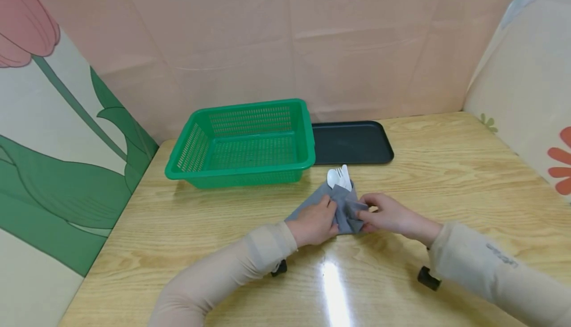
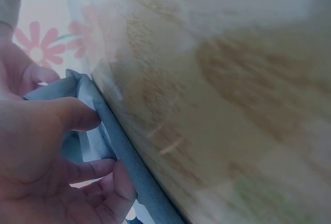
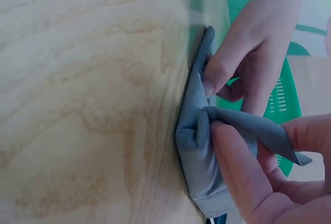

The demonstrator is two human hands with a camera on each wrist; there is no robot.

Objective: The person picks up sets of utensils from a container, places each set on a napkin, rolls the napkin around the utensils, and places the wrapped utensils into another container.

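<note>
A grey cloth napkin (image 1: 345, 210) lies on the wooden table, partly folded over white cutlery. The heads of a spoon (image 1: 331, 178), a fork (image 1: 341, 175) and a knife (image 1: 346, 177) stick out at its far end; their handles are hidden in the cloth. My left hand (image 1: 314, 222) holds the napkin's left side, thumb and curled fingers at the fold in the left wrist view. On the other side my right hand (image 1: 394, 216) pinches a loose corner of the napkin (image 3: 253, 131), raised off the rest of the cloth in the right wrist view.
A green plastic basket (image 1: 250, 173) with slotted walls stands behind and left of the hands. To its right lies a black tray (image 1: 352, 143), its left end hidden by the basket. A pink sheet (image 1: 290, 44) hangs behind the table (image 1: 446, 168).
</note>
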